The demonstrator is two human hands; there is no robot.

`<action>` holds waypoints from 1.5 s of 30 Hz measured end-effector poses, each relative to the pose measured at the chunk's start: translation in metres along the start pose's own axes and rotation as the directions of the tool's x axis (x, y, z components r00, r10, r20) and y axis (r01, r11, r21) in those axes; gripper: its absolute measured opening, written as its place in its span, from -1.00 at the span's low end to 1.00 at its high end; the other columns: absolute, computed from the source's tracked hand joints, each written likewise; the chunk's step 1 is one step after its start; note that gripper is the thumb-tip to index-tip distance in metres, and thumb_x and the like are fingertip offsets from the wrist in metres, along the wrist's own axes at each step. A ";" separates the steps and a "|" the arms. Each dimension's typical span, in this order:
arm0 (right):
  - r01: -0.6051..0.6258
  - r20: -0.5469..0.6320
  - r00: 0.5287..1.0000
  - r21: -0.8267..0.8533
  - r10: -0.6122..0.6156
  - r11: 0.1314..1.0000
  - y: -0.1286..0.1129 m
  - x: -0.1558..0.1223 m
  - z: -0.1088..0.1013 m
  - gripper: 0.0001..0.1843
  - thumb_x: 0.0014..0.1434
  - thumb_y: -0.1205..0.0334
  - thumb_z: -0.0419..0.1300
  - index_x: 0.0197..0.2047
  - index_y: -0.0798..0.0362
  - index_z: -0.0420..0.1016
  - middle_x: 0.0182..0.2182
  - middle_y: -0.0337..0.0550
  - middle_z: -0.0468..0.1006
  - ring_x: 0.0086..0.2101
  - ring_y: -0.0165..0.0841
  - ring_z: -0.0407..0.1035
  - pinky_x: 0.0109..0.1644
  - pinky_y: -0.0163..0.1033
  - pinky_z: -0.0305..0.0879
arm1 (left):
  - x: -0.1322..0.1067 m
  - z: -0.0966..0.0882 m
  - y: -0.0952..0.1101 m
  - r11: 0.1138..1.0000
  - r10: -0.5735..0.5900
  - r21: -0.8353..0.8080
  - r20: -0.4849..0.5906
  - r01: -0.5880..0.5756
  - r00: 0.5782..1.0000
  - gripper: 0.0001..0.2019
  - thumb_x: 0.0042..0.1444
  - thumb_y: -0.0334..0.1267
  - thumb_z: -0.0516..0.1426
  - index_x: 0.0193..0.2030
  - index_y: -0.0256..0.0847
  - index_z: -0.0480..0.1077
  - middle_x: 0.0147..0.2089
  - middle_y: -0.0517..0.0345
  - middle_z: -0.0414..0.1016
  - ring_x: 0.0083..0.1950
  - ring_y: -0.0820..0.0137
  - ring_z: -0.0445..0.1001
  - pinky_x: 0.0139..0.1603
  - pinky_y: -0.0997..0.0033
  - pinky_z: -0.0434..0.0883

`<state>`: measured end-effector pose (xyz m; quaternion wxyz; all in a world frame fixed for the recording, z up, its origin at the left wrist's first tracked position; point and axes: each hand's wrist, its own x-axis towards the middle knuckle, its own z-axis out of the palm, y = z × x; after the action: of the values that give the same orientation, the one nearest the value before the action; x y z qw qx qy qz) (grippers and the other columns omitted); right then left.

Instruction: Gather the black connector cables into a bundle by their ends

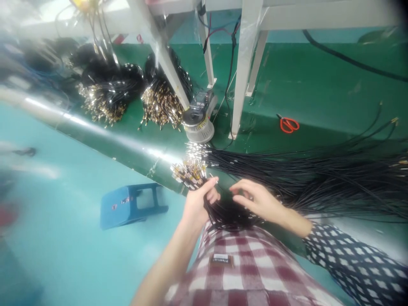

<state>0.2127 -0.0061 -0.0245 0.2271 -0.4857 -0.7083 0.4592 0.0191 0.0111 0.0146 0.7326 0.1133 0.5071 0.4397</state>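
Observation:
My left hand (pixel 199 199) is closed around a bundle of thin black cables (pixel 219 208) just behind their gold connector ends (pixel 189 172), at the near edge of the green table (pixel 302 89). My right hand (pixel 255 199) rests beside it on the same cables, fingers curled and pinching into the strands. A wide spread of long black cables (pixel 318 174) fans out to the right across the table.
Two coiled cable bundles with gold ends (pixel 105 97) (pixel 161 100) lie at the back left. A small round machine (pixel 199 119) sits by white frame legs (pixel 244 68). Orange scissors (pixel 288 124) lie behind the cables. A blue stool (pixel 132 204) stands on the floor.

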 end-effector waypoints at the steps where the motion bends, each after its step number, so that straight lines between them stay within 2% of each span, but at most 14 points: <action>1: 0.007 0.011 1.000 0.061 -0.008 0.998 -0.009 0.007 0.004 -0.76 0.24 0.09 0.08 -0.25 0.04 0.50 -0.34 -0.14 0.53 -0.44 -0.40 0.33 -0.30 -0.28 0.27 | 0.000 0.000 0.000 1.000 0.003 -0.002 0.002 -0.003 1.000 -0.78 -0.09 -0.27 0.30 -0.33 -0.37 0.43 -0.72 0.42 0.01 -0.66 0.62 0.04 -0.51 0.49 0.16; 6: -0.070 -0.027 0.996 0.251 0.079 0.966 -0.033 0.029 0.016 -0.70 0.25 0.14 0.05 -0.45 0.08 0.44 -0.53 -0.24 0.46 -0.48 -0.42 0.30 -0.37 -0.33 0.20 | -0.001 -0.002 0.000 1.000 0.026 0.011 0.047 -0.027 0.999 -0.66 -0.06 -0.27 0.28 -0.12 -0.36 0.44 -0.71 0.40 0.07 -0.65 0.61 0.06 -0.51 0.50 0.14; 11: -0.073 -0.014 0.997 0.309 0.081 0.948 -0.043 0.035 0.019 -0.68 0.27 0.14 0.03 -0.43 0.08 0.45 -0.50 -0.23 0.51 -0.45 -0.41 0.34 -0.34 -0.34 0.23 | 0.002 -0.003 0.001 0.999 -0.024 0.034 0.045 0.022 0.999 -0.71 -0.14 -0.28 0.32 -0.28 -0.42 0.48 -0.70 0.36 0.10 -0.65 0.62 0.08 -0.56 0.53 0.06; 16: 0.026 0.030 0.999 -0.025 -0.025 0.999 -0.029 0.030 0.012 -0.70 0.28 0.08 0.07 -0.37 0.02 0.52 -0.38 -0.21 0.53 -0.36 -0.39 0.37 -0.25 -0.32 0.23 | 0.001 -0.008 -0.003 0.999 0.024 0.037 0.024 -0.025 0.999 -0.73 -0.11 -0.18 0.32 -0.49 -0.38 0.42 -0.69 0.28 0.18 -0.64 0.57 0.17 -0.51 0.46 0.12; 19: 0.119 0.111 0.989 -0.249 -0.094 0.961 -0.009 0.014 -0.006 -0.64 0.30 0.03 0.01 -0.32 0.00 0.55 -0.38 -0.16 0.52 -0.34 -0.35 0.36 -0.23 -0.28 0.23 | -0.016 -0.006 -0.002 0.996 0.083 0.008 0.032 -0.084 0.996 -0.73 -0.08 -0.18 0.30 -0.53 -0.33 0.39 -0.66 0.28 0.19 -0.65 0.58 0.15 -0.50 0.45 0.11; 21: 0.169 0.169 0.978 -0.277 -0.125 0.946 -0.001 0.000 -0.027 -0.60 0.31 0.00 -0.01 -0.31 0.00 0.57 -0.36 -0.12 0.52 -0.31 -0.33 0.37 -0.20 -0.25 0.24 | -0.032 -0.001 0.005 0.990 0.142 -0.002 0.127 -0.143 0.982 -0.71 -0.03 -0.18 0.27 -0.59 -0.31 0.34 -0.65 0.28 0.16 -0.64 0.59 0.13 -0.51 0.45 0.09; 25: 0.076 0.318 0.947 -0.082 -0.046 0.994 0.003 -0.011 -0.072 -0.61 0.26 -0.03 0.07 -0.33 0.05 0.59 -0.34 -0.13 0.52 -0.34 -0.37 0.40 -0.25 -0.31 0.26 | -0.049 -0.004 0.023 0.958 0.270 -0.026 0.410 -0.285 0.871 -0.63 0.00 -0.09 0.25 -0.65 -0.27 0.31 -0.63 0.26 0.15 -0.61 0.56 0.16 -0.49 0.41 0.15; 27: -0.014 0.430 0.902 -0.036 0.028 0.999 0.008 0.002 -0.077 -0.62 0.24 -0.02 0.10 -0.36 0.07 0.59 -0.38 -0.16 0.53 -0.38 -0.39 0.41 -0.30 -0.34 0.27 | -0.040 -0.014 0.025 0.958 0.273 -0.017 0.366 -0.287 0.890 -0.61 -0.02 -0.05 0.25 -0.66 -0.27 0.30 -0.63 0.27 0.14 -0.62 0.56 0.15 -0.47 0.41 0.20; 30: -0.070 0.306 0.938 -0.301 0.166 0.951 0.025 0.041 -0.052 -0.71 0.23 0.06 0.14 -0.34 0.07 0.57 -0.36 -0.17 0.55 -0.36 -0.38 0.42 -0.30 -0.34 0.27 | -0.020 -0.033 0.017 0.987 0.163 -0.007 0.104 -0.164 0.981 -0.68 0.05 -0.13 0.22 -0.59 -0.29 0.33 -0.63 0.31 0.11 -0.64 0.61 0.08 -0.48 0.46 0.19; 33: -0.101 0.082 0.982 -0.534 0.171 0.839 0.045 0.086 -0.009 -0.81 0.21 0.15 0.17 -0.17 0.03 0.52 -0.17 -0.10 0.52 -0.20 -0.29 0.40 -0.19 -0.28 0.25 | -0.013 -0.045 0.010 0.981 0.196 -0.044 0.142 -0.191 0.970 -0.71 0.09 -0.15 0.19 -0.54 -0.29 0.35 -0.45 0.21 0.26 -0.48 0.54 0.26 -0.37 0.44 0.28; 35: -0.095 0.062 0.986 -0.567 0.158 0.818 0.055 0.107 0.015 -0.79 0.19 0.20 0.19 -0.12 0.07 0.49 -0.10 -0.01 0.48 -0.13 -0.22 0.37 -0.15 -0.23 0.24 | -0.015 -0.047 0.008 0.974 0.224 -0.022 0.176 -0.224 0.959 -0.73 0.07 -0.18 0.20 -0.55 -0.30 0.36 -0.27 0.12 0.35 -0.25 0.43 0.36 -0.16 0.36 0.34; 37: -0.082 0.072 0.986 -0.585 0.153 0.807 0.062 0.118 0.029 -0.84 0.18 0.25 0.20 -0.17 0.10 0.49 -0.14 0.02 0.47 -0.14 -0.19 0.37 -0.16 -0.21 0.24 | -0.016 -0.048 0.007 0.977 0.215 -0.022 0.163 -0.214 0.963 -0.73 0.10 -0.19 0.18 -0.55 -0.29 0.36 -0.29 0.11 0.36 -0.15 0.35 0.38 0.02 0.26 0.31; 40: -0.078 0.080 0.985 -0.584 0.152 0.808 0.069 0.121 0.033 -0.92 0.18 0.30 0.17 -0.27 0.09 0.49 -0.18 0.01 0.47 -0.15 -0.21 0.37 -0.19 -0.23 0.23 | -0.013 -0.048 0.004 0.982 0.174 -0.090 0.122 -0.163 0.977 -0.70 0.16 -0.18 0.11 -0.55 -0.25 0.31 -0.54 0.21 0.23 -0.39 0.41 0.36 -0.02 0.21 0.32; 45: -0.119 0.056 0.984 -0.501 0.170 0.857 0.058 0.111 0.020 -0.91 0.19 0.28 0.15 -0.32 0.07 0.47 -0.25 -0.09 0.51 -0.24 -0.29 0.39 -0.23 -0.26 0.23 | -0.005 -0.043 0.001 0.980 0.157 -0.130 0.039 -0.151 0.987 -0.67 0.12 -0.23 0.15 -0.60 -0.26 0.20 -0.63 0.30 0.08 -0.59 0.55 0.12 -0.36 0.41 0.28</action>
<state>0.1782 0.0916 -0.0982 0.0246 -0.5563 -0.7742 0.3011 -0.0179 -0.0044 -0.0011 0.7143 0.1164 0.4496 0.5235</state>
